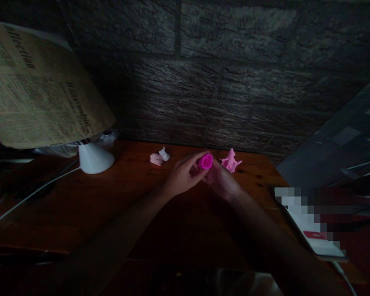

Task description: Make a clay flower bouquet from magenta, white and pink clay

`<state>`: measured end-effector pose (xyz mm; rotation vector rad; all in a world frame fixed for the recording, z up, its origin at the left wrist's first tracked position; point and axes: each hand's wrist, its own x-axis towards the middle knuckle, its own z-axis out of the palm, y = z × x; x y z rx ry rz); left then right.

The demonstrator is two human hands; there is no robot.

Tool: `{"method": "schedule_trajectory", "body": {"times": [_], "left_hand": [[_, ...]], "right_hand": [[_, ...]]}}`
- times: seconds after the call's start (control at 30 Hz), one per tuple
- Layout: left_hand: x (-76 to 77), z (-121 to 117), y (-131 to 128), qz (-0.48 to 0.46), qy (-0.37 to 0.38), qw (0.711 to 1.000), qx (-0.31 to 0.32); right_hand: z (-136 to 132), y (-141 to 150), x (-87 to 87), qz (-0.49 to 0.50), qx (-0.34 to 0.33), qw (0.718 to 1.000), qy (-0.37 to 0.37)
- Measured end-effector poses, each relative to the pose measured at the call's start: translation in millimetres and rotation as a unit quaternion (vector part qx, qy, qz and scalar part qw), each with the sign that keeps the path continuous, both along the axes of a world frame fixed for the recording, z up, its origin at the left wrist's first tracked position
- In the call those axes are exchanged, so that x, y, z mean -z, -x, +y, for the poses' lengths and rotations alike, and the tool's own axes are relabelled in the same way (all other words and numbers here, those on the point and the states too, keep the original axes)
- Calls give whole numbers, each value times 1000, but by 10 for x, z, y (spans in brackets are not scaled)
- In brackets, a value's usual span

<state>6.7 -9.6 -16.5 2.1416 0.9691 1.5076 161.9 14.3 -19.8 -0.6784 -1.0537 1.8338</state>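
Note:
A bright magenta rolled piece, shaped like a small rose (205, 161), is held between both my hands above the wooden table (117, 213). My left hand (183, 176) pinches it from the left with its fingers curled round it. My right hand (222, 180) cups it from the right and below. Just right of the hands a pale pink figure (231, 160) rests on the table. To the left lie a light pink lump (156, 159) and a small white piece (164, 154).
A white cone-shaped lamp base (94, 158) with a cable stands at the back left, under a sheet of newsprint (40, 90). A dark brick-pattern wall (222, 78) closes the back. A blurred booklet (314, 230) lies at the right edge.

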Motion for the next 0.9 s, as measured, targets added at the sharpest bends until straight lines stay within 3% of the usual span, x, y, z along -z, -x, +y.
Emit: {"method": "schedule_trajectory", "body": {"times": [0.3, 0.5, 0.67, 0.9], "left_hand": [[48, 58, -23, -102, 123, 987, 26], [34, 117, -17, -199, 152, 967, 38], [61, 135, 3, -175, 169, 969, 44], [89, 143, 11, -152, 155, 976, 6]], "right_hand": [[69, -26, 76, -44, 15, 999, 21], [46, -26, 49, -46, 9, 999, -12], [37, -30, 51, -30, 16, 999, -28], [45, -16, 79, -43, 22, 997, -64]]}}
